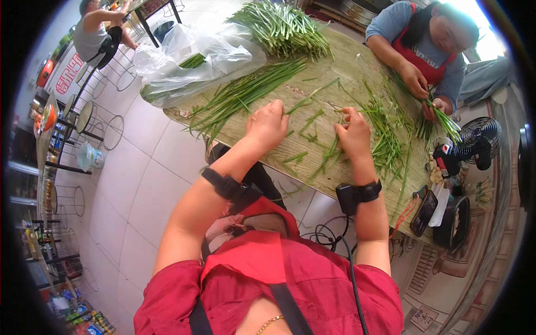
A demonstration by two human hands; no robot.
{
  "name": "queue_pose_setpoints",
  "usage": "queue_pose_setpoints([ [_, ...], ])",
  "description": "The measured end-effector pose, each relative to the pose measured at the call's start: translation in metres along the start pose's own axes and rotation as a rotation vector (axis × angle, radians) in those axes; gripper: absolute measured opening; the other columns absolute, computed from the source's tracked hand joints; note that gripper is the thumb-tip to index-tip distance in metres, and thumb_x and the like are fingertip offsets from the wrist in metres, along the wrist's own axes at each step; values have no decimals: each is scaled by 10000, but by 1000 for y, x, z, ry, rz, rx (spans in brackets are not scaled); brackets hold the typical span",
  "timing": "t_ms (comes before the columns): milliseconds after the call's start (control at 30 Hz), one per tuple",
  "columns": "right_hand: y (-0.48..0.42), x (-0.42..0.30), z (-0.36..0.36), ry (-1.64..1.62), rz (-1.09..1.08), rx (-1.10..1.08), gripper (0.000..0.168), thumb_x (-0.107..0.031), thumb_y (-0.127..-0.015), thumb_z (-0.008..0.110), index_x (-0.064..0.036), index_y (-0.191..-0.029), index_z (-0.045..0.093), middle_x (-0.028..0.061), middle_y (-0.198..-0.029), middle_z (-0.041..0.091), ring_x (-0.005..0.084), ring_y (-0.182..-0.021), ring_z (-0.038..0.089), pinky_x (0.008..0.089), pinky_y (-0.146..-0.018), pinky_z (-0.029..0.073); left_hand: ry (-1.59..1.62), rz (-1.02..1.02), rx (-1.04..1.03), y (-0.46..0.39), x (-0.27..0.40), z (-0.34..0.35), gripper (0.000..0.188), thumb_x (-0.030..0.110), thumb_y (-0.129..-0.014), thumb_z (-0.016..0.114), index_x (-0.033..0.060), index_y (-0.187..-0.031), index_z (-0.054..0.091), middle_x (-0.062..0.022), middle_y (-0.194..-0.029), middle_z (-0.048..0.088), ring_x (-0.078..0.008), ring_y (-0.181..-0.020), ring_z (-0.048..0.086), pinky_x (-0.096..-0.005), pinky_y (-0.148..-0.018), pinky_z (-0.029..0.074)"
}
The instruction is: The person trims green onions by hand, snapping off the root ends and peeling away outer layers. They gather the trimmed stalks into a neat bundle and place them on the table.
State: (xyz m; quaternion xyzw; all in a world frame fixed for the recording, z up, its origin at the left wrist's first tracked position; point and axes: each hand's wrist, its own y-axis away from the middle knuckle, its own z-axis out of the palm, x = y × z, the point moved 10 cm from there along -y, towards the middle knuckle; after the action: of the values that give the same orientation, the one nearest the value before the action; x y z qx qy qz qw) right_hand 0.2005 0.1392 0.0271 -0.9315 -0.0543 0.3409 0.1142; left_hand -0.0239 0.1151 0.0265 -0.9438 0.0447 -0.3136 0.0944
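My left hand (268, 124) is closed above the wooden table (312, 161), with the end of a green stalk (312, 98) at its fingers. My right hand (354, 132) has its fingers bent, and thin green leaf pieces lie at and below its fingertips; whether it grips them is hard to tell. Beyond my left hand lies a row of long green garlic chives (255, 86). A thick bundle of chives (284, 29) rests at the far edge. Loose trimmed leaves (383, 134) are heaped right of my right hand.
A clear plastic bag (201, 58) with greens sits at the far left. Across the table, a co-worker (423, 54) holds chives (446, 121). A black fan (479, 140), a smartphone (423, 213) and a black container (452, 224) stand or lie at the right. Another person (98, 33) sits farther off.
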Motion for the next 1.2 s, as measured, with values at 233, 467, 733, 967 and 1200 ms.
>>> queue_pose_setpoints([
  [233,-13,31,-13,-176,132,88,387,-45,-649,635,-27,-1026,551,81,-798,591,169,-654,584,309,-596,471,967,-299,-273,9,16,34,170,196,-859,556,33,-887,516,-28,-740,559,-104,-597,542,-224,-524,420],
  [467,-18,21,-7,-1360,308,237,279,52,-751,597,-34,-1008,529,25,-810,582,88,-658,547,195,-559,461,1281,-450,-465,25,36,74,137,194,-882,515,59,-902,523,-28,-762,563,-114,-555,500,-218,-515,401],
  [733,-11,2,19,-1357,332,117,279,-72,-762,620,-76,-1020,516,1,-874,569,82,-719,542,223,-579,444,1307,-457,-576,29,52,83,139,190,-893,484,72,-966,491,-39,-768,552,-86,-545,465,-207,-481,366],
  [967,-13,13,41,-1213,337,-12,133,-184,-821,601,-76,-898,589,-7,-656,575,64,-554,507,211,-470,392,1219,-424,-595,35,56,84,126,210,-903,474,94,-947,497,58,-681,433,-23,-522,368,-155,-439,265],
  [1200,-17,58,10,-1401,519,198,270,-338,-878,505,-93,-766,528,26,-581,534,79,-469,450,199,-408,331,1220,-403,-593,39,50,66,123,209,-907,461,93,-932,495,61,-624,398,-25,-496,341,-170,-406,241],
])
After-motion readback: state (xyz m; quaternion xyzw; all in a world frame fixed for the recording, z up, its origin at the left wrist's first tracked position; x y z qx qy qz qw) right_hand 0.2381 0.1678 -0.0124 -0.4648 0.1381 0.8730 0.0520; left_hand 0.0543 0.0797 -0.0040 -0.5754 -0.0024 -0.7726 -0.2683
